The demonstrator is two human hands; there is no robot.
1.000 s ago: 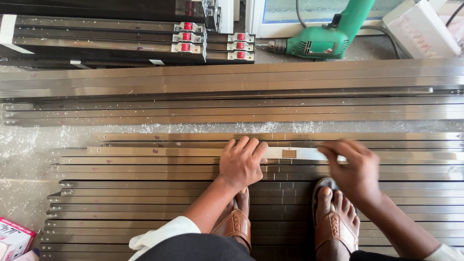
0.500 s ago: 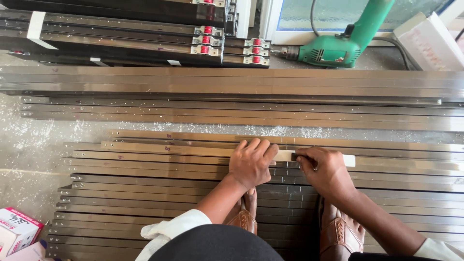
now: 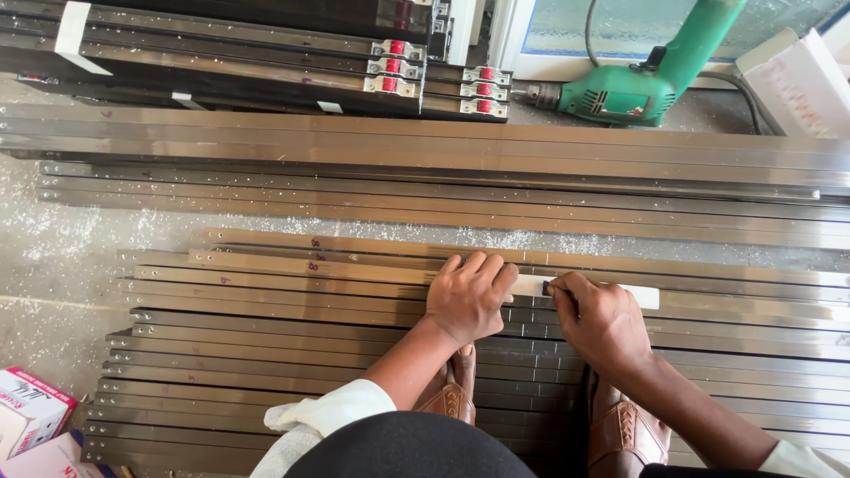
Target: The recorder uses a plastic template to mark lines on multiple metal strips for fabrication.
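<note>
The left hand [image 3: 467, 299] lies flat, fingers pressed together, on the metal strips [image 3: 283, 305] laid across the floor, while the right hand [image 3: 600, 320] just beside it pinches the near end of a white strip [image 3: 639, 296] resting on them. Well left of the fingers sit two small red-and-white cartons [image 3: 31, 416]. Beyond the fingers lie dark bars with red-and-white end labels [image 3: 391, 66] and a green drill [image 3: 624, 93].
</note>
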